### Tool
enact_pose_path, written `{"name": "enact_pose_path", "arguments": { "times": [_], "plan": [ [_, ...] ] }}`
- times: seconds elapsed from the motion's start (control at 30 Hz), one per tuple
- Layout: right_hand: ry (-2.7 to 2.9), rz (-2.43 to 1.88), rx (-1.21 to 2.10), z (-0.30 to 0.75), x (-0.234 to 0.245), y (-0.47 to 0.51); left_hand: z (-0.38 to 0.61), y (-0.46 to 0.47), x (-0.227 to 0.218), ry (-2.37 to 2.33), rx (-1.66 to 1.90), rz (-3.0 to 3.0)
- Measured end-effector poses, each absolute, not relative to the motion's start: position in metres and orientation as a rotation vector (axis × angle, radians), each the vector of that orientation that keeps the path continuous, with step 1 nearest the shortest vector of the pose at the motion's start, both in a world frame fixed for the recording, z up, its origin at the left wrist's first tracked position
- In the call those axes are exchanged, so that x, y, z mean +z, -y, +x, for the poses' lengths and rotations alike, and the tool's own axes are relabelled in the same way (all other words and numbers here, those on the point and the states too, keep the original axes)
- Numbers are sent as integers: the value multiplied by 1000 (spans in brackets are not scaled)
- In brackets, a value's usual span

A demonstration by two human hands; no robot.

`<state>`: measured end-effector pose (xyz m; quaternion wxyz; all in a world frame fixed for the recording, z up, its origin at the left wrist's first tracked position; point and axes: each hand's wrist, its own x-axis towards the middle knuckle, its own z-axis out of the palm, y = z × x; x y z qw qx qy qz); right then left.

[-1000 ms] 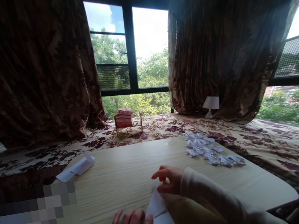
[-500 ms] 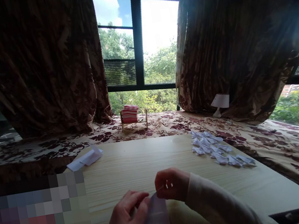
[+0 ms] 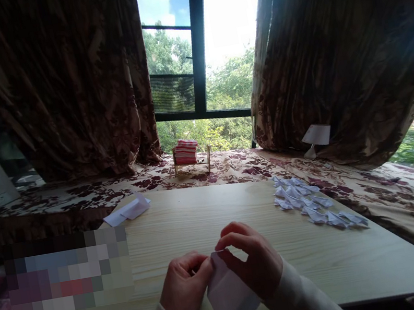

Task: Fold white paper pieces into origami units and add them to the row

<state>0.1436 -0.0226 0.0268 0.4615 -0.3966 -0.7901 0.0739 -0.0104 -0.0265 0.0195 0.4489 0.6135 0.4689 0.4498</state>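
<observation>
A white sheet of paper (image 3: pixel 231 299) hangs over the near edge of the light wooden table (image 3: pixel 209 218). My left hand (image 3: pixel 184 288) pinches its upper left corner with curled fingers. My right hand (image 3: pixel 254 258) grips the top right part of the same sheet, fingers bent over the fold. Both hands meet at the paper's top point.
Several small folded white paper pieces (image 3: pixel 310 204) lie in a row at the table's right. Loose white paper (image 3: pixel 129 210) rests at the far left corner. A striped pink stack on a small wooden stand (image 3: pixel 188 154) and a small white lamp (image 3: pixel 316 138) sit on the floral cloth by the window.
My left hand rose from lying flat on the sheet to pinching its top. My right hand closed over the paper's top. The view shifted down and left.
</observation>
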Motion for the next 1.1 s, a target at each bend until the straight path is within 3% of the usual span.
{"name": "enact_pose_path", "arguments": {
  "times": [0.27, 1.1],
  "plan": [
    [1931, -1005, -305, 128, 25, 44, -8, 24, 17, -1153, 1182, 1264],
    [2038, -979, -476, 122, 10, 39, -19, 16, 1, -951, 1199, 1052]
  ]
}}
